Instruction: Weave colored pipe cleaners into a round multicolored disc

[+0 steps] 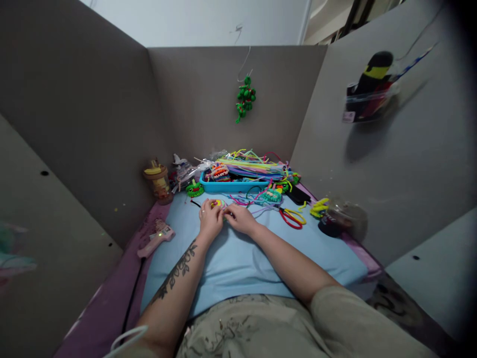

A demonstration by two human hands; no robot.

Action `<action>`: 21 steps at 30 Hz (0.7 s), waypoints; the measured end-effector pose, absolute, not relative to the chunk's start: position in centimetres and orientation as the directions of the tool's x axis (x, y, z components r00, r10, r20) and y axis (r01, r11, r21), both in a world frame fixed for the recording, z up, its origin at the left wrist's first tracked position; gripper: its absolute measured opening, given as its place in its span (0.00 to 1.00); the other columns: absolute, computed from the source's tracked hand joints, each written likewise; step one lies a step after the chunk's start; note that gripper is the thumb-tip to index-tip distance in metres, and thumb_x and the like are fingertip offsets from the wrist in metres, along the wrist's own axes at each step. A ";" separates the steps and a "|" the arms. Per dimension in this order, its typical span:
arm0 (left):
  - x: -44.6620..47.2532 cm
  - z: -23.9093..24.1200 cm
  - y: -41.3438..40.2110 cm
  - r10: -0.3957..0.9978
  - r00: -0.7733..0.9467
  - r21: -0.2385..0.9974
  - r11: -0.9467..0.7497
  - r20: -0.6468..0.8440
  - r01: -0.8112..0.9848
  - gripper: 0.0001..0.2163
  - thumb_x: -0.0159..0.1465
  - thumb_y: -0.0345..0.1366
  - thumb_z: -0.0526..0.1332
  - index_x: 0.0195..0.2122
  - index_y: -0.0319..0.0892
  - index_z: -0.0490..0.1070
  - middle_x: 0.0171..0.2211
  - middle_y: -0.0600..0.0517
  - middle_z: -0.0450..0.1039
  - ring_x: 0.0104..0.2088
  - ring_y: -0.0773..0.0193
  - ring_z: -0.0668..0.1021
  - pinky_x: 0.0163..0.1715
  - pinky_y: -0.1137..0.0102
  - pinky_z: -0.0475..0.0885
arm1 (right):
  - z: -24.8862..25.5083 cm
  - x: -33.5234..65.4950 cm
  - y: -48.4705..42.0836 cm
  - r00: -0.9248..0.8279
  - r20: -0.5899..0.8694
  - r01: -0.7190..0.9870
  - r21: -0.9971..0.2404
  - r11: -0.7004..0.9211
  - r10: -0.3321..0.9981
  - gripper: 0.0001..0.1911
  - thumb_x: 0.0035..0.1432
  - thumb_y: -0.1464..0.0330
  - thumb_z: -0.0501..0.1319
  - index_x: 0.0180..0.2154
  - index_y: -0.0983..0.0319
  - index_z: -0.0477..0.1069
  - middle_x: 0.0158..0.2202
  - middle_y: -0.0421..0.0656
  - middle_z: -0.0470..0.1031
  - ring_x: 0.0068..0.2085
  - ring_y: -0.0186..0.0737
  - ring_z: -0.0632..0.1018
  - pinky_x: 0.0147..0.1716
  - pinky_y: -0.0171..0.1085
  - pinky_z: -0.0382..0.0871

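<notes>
My left hand and my right hand meet over the blue cloth, fingers closed together. Between them is a small pipe-cleaner piece with yellow and pink showing; most of it is hidden by the fingers. My left fingers wrap round it, while the right fingertips pinch at its right side. Just beyond the hands lie loose pipe cleaners and a teal pipe-cleaner figure. Scissors with red and yellow handles rest to the right of my right hand.
A blue tray heaped with coloured pipe cleaners stands at the back. A green figure is left of it. On the left sits a pink glue gun; a dark-based clear container stands right. Grey panels enclose three sides, with green figures hanging behind.
</notes>
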State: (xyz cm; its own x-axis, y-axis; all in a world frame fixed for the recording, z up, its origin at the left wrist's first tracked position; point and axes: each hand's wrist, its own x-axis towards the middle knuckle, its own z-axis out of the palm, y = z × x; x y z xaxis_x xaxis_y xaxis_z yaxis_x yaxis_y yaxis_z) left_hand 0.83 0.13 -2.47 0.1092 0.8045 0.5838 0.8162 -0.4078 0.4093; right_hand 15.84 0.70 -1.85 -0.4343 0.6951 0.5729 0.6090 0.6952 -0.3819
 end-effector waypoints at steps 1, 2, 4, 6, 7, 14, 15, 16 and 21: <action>0.8 -2.5 0.1 0.804 0.109 0.408 -0.408 0.585 0.817 0.10 0.60 0.36 0.52 0.35 0.42 0.73 0.49 0.44 0.63 0.55 0.50 0.59 0.52 0.54 0.57 | -1.9 15.8 0.6 -0.440 0.573 0.618 -0.365 0.696 0.692 0.05 0.56 0.72 0.53 0.33 0.62 0.67 0.31 0.42 0.69 0.32 0.35 0.69 0.34 0.33 0.61; 0.8 -2.5 0.2 0.802 0.113 0.406 -0.411 0.586 0.816 0.10 0.60 0.36 0.52 0.35 0.42 0.73 0.49 0.45 0.63 0.55 0.50 0.59 0.52 0.54 0.57 | -1.9 15.8 0.6 -0.447 0.572 0.630 -0.345 0.696 0.688 0.06 0.57 0.72 0.52 0.33 0.62 0.67 0.31 0.43 0.69 0.32 0.36 0.69 0.34 0.33 0.61; 0.9 -2.6 0.2 0.798 0.125 0.396 -0.421 0.590 0.816 0.09 0.59 0.35 0.53 0.35 0.42 0.73 0.49 0.45 0.63 0.55 0.51 0.60 0.52 0.54 0.58 | -2.0 15.8 0.6 -0.463 0.569 0.650 -0.303 0.697 0.680 0.07 0.57 0.72 0.52 0.33 0.62 0.68 0.30 0.43 0.70 0.33 0.36 0.70 0.33 0.33 0.61; 1.0 -2.6 0.2 0.793 0.134 0.388 -0.429 0.595 0.816 0.09 0.58 0.34 0.54 0.35 0.42 0.72 0.49 0.45 0.63 0.53 0.52 0.62 0.51 0.55 0.59 | -2.1 15.7 0.6 -0.473 0.573 0.659 -0.274 0.700 0.670 0.07 0.57 0.72 0.51 0.33 0.62 0.68 0.30 0.44 0.70 0.33 0.37 0.70 0.33 0.33 0.61; 1.1 -2.5 0.1 0.792 0.133 0.389 -0.429 0.596 0.815 0.08 0.58 0.33 0.54 0.34 0.42 0.72 0.48 0.44 0.63 0.51 0.52 0.63 0.51 0.55 0.59 | -2.1 15.7 0.6 -0.474 0.577 0.660 -0.268 0.702 0.666 0.07 0.57 0.72 0.51 0.33 0.62 0.68 0.30 0.44 0.71 0.33 0.37 0.70 0.33 0.33 0.61; 0.7 -2.3 0.3 0.742 0.097 0.438 -0.490 0.663 0.754 0.08 0.60 0.35 0.53 0.35 0.43 0.70 0.50 0.45 0.62 0.54 0.53 0.61 0.53 0.55 0.57 | -2.0 15.8 0.8 -0.394 0.619 0.633 -0.354 0.689 0.680 0.07 0.57 0.72 0.52 0.32 0.61 0.68 0.30 0.43 0.71 0.32 0.36 0.70 0.34 0.33 0.61; 0.5 -2.3 0.5 0.726 0.058 0.465 -0.498 0.686 0.732 0.09 0.61 0.36 0.52 0.37 0.42 0.69 0.50 0.45 0.61 0.54 0.54 0.62 0.53 0.56 0.57 | -2.0 15.8 0.9 -0.372 0.624 0.627 -0.377 0.682 0.687 0.06 0.57 0.72 0.52 0.32 0.61 0.67 0.29 0.42 0.70 0.32 0.36 0.70 0.34 0.33 0.62; 0.2 -2.3 0.6 0.710 -0.006 0.503 -0.494 0.704 0.709 0.09 0.61 0.36 0.51 0.40 0.42 0.67 0.49 0.44 0.62 0.53 0.55 0.63 0.52 0.57 0.58 | -2.1 15.8 1.0 -0.351 0.628 0.621 -0.399 0.675 0.695 0.06 0.56 0.72 0.52 0.31 0.61 0.67 0.29 0.42 0.70 0.32 0.36 0.70 0.34 0.33 0.62; -1.2 -2.6 1.3 0.736 -0.405 0.778 -0.258 0.542 0.573 0.11 0.62 0.38 0.49 0.42 0.40 0.63 0.37 0.43 0.68 0.40 0.56 0.72 0.41 0.62 0.65 | -2.3 15.7 1.4 -0.292 0.626 0.590 -0.477 0.651 0.723 0.06 0.55 0.72 0.53 0.30 0.61 0.67 0.30 0.42 0.70 0.33 0.36 0.70 0.35 0.33 0.61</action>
